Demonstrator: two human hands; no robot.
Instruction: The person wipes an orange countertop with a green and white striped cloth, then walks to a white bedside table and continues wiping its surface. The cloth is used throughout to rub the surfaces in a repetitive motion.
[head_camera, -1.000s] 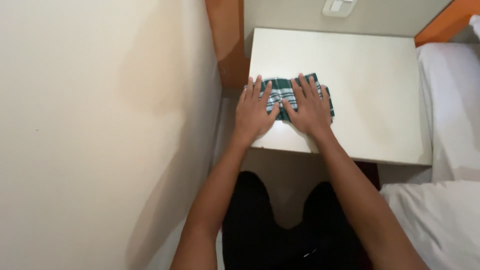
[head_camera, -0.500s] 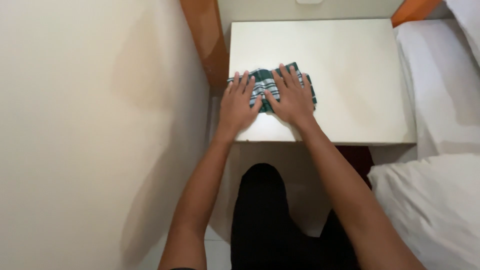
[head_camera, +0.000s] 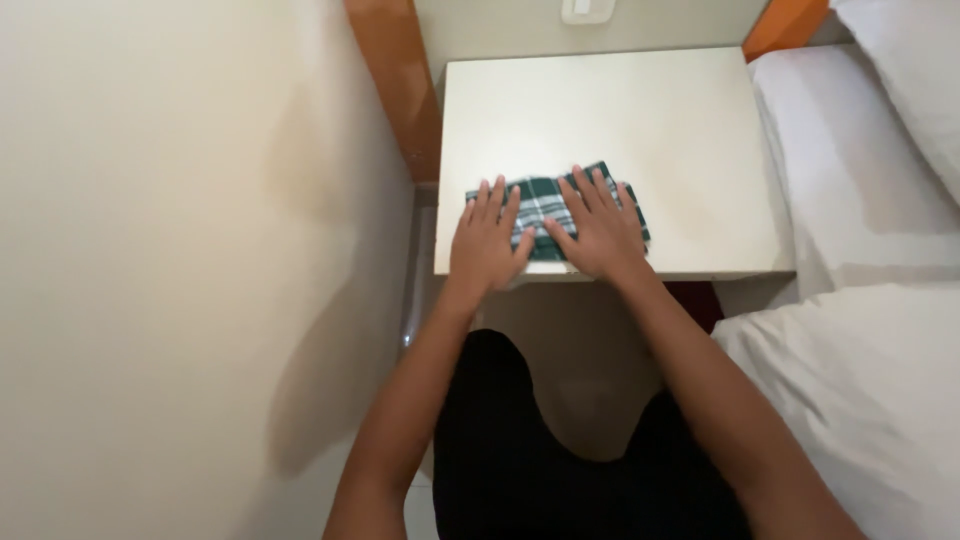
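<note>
Head view: left hand (head_camera: 487, 243), right hand (head_camera: 598, 232) flat, fingers spread, pressing folded plaid cloth (head_camera: 545, 200) beneath palms.

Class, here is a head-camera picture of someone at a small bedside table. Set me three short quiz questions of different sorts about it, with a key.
1. True or false: both hands lie flat, palms down, on the folded cloth.
2. Multiple choice: where on the table does the cloth lie? A) at the far edge by the wall B) near the front edge, towards the left C) hanging off the right side
3. Fill in: the cloth is checked in white and ____.

Key
1. True: the left hand and right hand press flat on the folded cloth.
2. B: it lies near the front edge of the white table.
3. Green.
</note>
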